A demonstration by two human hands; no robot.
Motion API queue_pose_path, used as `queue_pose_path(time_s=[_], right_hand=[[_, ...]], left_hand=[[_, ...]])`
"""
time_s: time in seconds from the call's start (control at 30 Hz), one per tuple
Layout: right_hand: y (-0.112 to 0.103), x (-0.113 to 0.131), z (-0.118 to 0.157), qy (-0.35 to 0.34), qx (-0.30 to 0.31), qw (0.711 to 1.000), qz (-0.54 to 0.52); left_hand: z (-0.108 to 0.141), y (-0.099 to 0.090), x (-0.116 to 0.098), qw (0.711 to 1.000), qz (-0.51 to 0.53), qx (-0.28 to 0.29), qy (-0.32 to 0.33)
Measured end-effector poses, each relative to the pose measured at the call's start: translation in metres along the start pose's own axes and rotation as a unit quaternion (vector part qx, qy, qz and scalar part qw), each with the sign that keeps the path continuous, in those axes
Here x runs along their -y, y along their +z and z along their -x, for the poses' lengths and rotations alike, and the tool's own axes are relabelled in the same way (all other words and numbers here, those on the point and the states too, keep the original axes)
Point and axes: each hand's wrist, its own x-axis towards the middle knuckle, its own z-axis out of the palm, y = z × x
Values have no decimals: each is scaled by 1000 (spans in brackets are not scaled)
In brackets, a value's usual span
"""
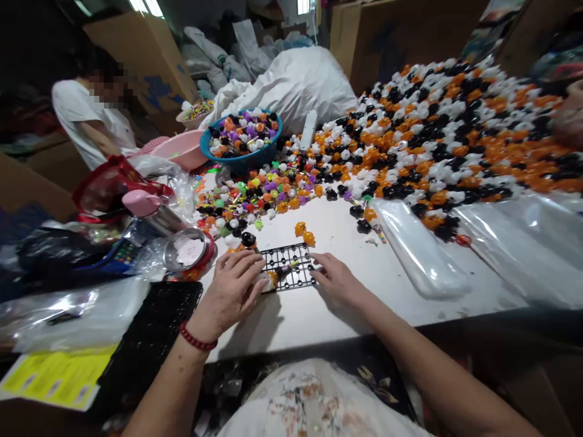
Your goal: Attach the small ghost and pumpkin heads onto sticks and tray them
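A black plastic grid [298, 276] lies on the white table [337, 218] in front of me. My left hand [237, 285] is over its left end, fingers curled round small toys there; a white and orange piece [272, 279] shows by the fingertips. A dark stick-like piece with a yellow-green tip [289, 267] lies across the grid. My right hand [334, 280] touches the grid's right edge with fingertips slightly apart, and nothing shows between them. Two orange pumpkin toys [305, 234] sit just beyond the grid, and a black toy [248, 239] is beside my left fingers.
A large heap of orange, black and white toys [432, 133] covers the back right. Behind the grid are small mixed toys [264, 188] and a blue basin [243, 159]. Plastic bags [419, 255] lie right, black grids [155, 334] left. A person [98, 115] is at back left.
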Motion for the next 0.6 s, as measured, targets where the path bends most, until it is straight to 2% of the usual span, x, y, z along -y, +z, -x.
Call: queue_pose_path(time_s=[0.1,0.23,0.4,0.47,0.6], right_hand=[[30,4,-22,-88,-8,991,104],[45,1,-51,-120,38,978,169],[36,21,-60,-122,98,970,187],[26,35,-62,-131,116,972,157],[11,66,-70,-173,112,975,86]], left_hand=[[0,-1,3,1000,11,8,-9],[3,2,7,999,32,21,1],[7,7,9,998,61,26,1],[8,8,10,997,71,30,0],[7,8,10,996,81,38,-2]])
